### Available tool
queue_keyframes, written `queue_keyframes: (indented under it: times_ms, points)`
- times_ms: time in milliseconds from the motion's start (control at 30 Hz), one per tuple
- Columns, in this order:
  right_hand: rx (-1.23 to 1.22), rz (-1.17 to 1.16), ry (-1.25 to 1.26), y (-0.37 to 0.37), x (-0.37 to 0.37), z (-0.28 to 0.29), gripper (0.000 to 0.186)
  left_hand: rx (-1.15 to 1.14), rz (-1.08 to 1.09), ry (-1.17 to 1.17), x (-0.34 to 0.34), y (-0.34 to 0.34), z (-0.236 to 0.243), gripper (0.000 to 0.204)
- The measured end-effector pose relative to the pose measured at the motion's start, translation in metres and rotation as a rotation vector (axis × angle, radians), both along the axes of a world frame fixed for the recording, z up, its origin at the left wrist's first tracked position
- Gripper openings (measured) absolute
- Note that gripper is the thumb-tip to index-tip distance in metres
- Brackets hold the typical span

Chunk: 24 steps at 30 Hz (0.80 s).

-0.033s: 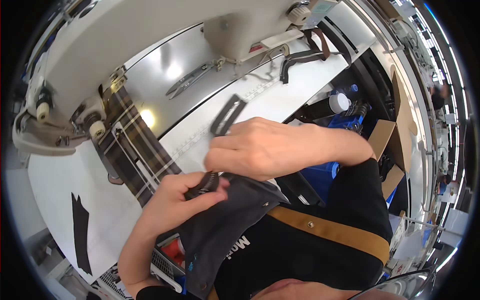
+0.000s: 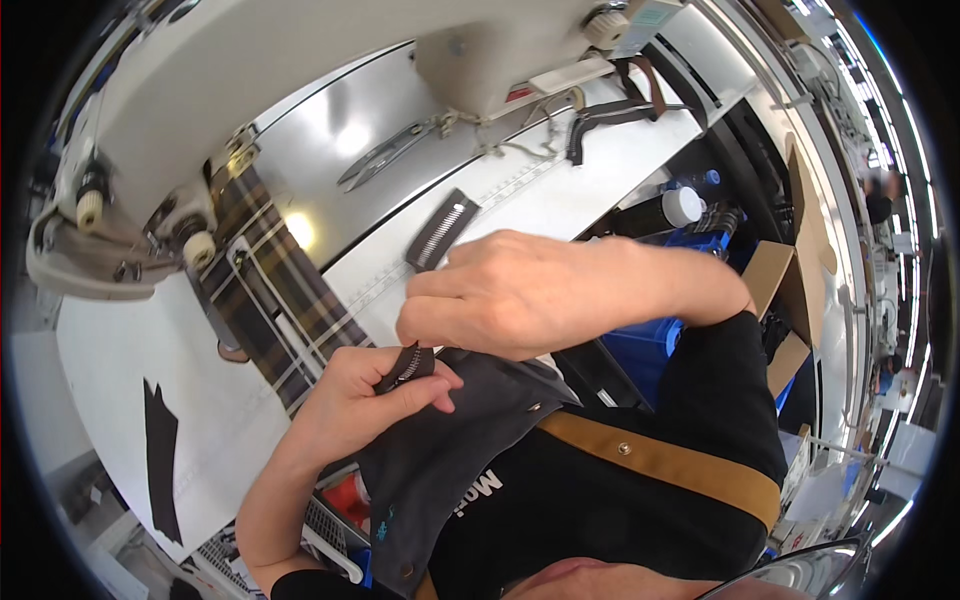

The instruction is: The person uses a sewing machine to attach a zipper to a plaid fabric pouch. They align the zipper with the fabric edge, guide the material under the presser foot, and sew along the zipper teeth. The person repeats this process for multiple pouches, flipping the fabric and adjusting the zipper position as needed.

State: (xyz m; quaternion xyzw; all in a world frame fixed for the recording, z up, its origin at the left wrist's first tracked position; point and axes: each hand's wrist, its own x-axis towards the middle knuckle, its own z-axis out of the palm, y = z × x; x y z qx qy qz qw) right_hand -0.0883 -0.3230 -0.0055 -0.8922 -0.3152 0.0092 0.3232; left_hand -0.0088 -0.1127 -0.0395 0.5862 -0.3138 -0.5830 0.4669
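1. Landmark: sewing machine, pale-bodied, spanning the top of the view.
2. Left hand: on the wearer's side of the sewing machine. Thumb and fingers clamped on a dark zipper strip with metal teeth.
3. Right hand: just beside the left, also wearer's side of the sewing machine. Fingers curled together; a toothed zipper length projects from them toward the machine. Fingertips hidden; cannot tell whether they grip it, or whether both lengths are one piece.
4. Plaid fabric: runs wearer-ward from the sewing machine's left part.
5. Thread snips: just wearer-side of the sewing machine.
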Motion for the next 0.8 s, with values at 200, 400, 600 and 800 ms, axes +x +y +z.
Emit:
queue_keyframes:
  times_ms: [200,400,600,800]
  points:
    - [-0.768,-0.035,-0.293,0.009,0.054,-0.014,0.012,0.067,0.326,0.099,-0.007,0.043,-0.008,0.033]
    - [-0.412,0.053,-0.802,0.008,0.1,-0.047,0.013,-0.063,0.253,-0.033,-0.029,0.062,-0.031,0.025]
    - [-0.008,0.08,-0.663,0.072,0.067,-0.074,0.045,-0.096,0.524,0.326,-0.026,0.06,-0.03,0.027]
    - [0.218,-0.095,-0.415,0.077,0.064,-0.1,0.04,-0.097,0.482,0.406,-0.043,0.077,-0.036,0.025]
